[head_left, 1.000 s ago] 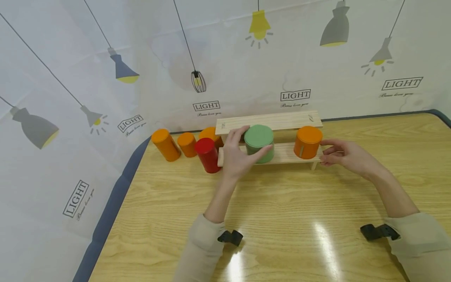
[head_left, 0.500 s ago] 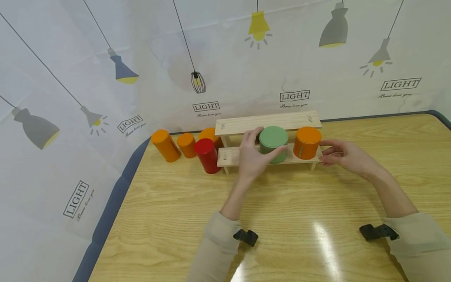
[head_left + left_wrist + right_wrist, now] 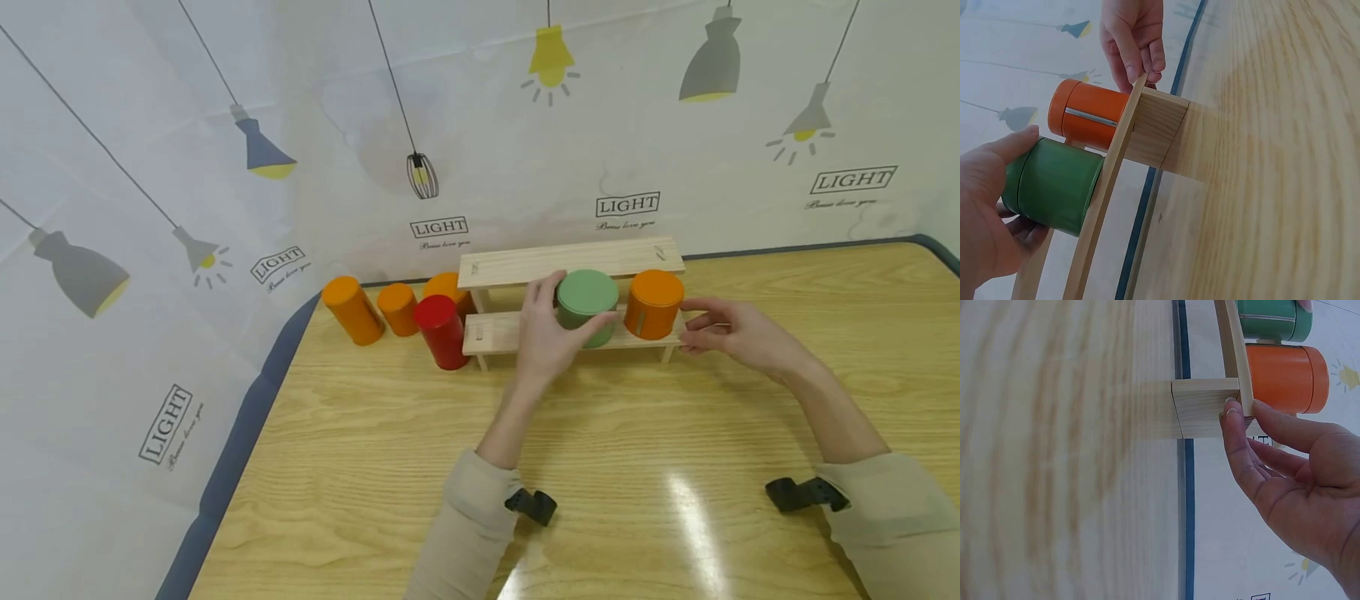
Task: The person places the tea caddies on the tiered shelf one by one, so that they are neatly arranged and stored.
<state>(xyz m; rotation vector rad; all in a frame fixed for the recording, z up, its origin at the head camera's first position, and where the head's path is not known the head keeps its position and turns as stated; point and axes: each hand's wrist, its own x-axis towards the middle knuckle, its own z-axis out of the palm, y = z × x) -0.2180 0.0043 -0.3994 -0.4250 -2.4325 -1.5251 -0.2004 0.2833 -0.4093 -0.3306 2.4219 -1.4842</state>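
A green round canister (image 3: 587, 293) stands upright on the lower board of a two-step wooden rack (image 3: 491, 333). My left hand (image 3: 546, 340) grips it from the left, thumb in front and fingers behind. Just to its right on the same board is an orange canister (image 3: 656, 307) with a narrow slot down its side; whether the two touch is hard to tell. My right hand (image 3: 742, 335) pinches the right end of the lower board. In the right wrist view its thumb (image 3: 1285, 425) lies on the upper face, with fingers below.
Left of the rack stand a red cylinder (image 3: 441, 333), a tall orange cylinder (image 3: 352, 310), a shorter orange one (image 3: 398, 309) and another orange canister (image 3: 442, 285) partly behind the red. The upper board (image 3: 570, 262) lies behind, near the wall sheet.
My left hand has slid the green canister rightward along the lower board, close to the orange one. The motion is small in the last half second. My right hand has stayed put.
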